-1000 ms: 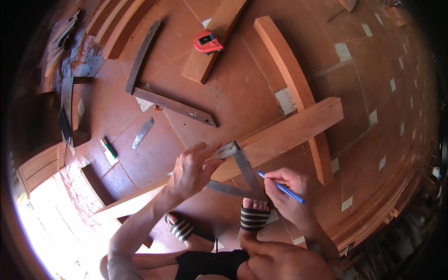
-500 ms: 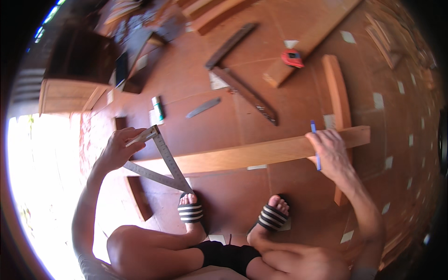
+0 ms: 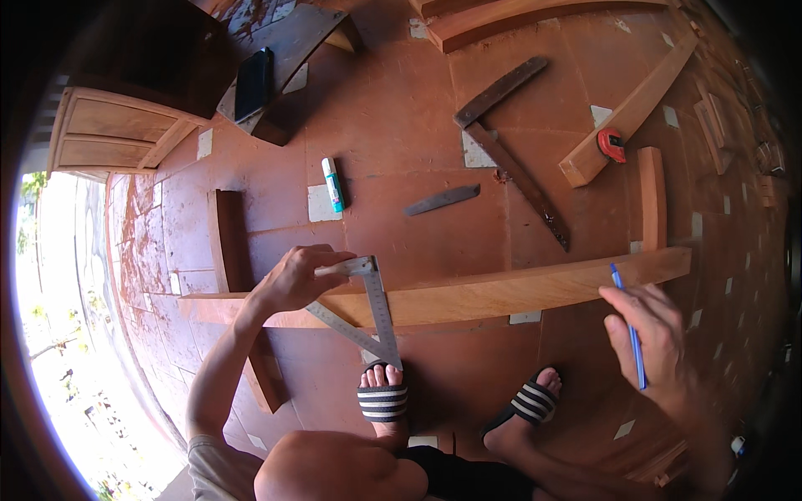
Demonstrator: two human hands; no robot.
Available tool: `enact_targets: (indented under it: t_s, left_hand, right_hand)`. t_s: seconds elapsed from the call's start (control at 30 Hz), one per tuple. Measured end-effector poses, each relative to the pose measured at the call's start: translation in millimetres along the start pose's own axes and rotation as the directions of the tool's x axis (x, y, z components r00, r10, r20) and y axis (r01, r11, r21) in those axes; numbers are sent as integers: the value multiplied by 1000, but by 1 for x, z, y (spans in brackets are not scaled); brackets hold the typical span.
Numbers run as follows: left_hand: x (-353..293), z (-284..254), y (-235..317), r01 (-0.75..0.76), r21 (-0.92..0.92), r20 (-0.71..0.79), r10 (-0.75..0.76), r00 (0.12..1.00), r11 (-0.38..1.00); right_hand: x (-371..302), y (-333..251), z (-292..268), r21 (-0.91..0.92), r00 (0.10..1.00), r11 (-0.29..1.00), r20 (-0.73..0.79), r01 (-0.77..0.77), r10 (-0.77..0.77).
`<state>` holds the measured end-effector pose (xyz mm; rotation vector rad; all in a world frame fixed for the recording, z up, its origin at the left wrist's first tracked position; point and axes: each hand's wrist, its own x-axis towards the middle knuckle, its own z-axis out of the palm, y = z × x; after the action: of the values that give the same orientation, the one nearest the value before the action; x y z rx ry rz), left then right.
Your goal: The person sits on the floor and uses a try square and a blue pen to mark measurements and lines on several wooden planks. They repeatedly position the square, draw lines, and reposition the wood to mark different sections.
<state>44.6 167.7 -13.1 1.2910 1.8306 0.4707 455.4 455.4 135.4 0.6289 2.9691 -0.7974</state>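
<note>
As I look down in the head view, the long board lies across the low stretch of floor, apparently propped on a dark timber towards its left and another piece of wood near its right end. I'd judge the work only part-way along: the board is in place and the metal square crosses it, but from here I can make out no pen line on the wood. The left hand is curled round the square's handle, back of the hand upward, its forearm slanting up from the lower left. Well apart from it, the right hand grips a blue pen aslant; the pen's upper end overlaps the board's right part, though I can't tell whether they touch. Farther off, a red tape measure rests on a plank.
</note>
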Motion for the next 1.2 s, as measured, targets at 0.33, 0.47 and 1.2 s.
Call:
enact_targets:
  t_s: [0.33,0.47,1.2]
  left_hand:
    - [10,34,23,-101,-77,39,104,994,992]
    - [12,36,24,-129,-67,21,131,991,989]
    - [13,41,23,-137,-81,13,138,990,987]
  right_hand:
    - [29,-100,171,724,830,615,-107,-312,547]
    - [38,-126,216,877,762,430,-125,-214,635]
    - [46,-142,247,908,732,333,-46,-252,680]
